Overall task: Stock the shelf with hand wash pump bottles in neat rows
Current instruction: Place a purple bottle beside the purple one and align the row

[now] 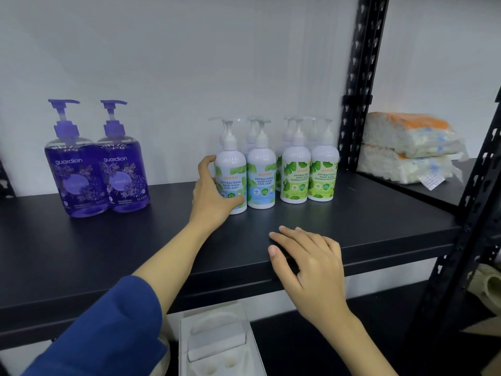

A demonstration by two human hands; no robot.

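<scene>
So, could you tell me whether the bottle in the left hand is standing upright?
Upright: the Cool Mint bottle stands base-down on the shelf, pump on top, gripped by the left hand.

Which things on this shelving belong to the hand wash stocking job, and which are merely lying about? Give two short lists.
Part of the job:
Cool Mint bottles, one gripped by the left hand
Maximum Protection bottles
purple bottles
shelf

Lying about:
wrapped packs on the next shelf
white tray below

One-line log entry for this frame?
phase: aligning row | left hand: gripping white cool mint pump bottle | right hand: empty, resting on black shelf edge
</scene>
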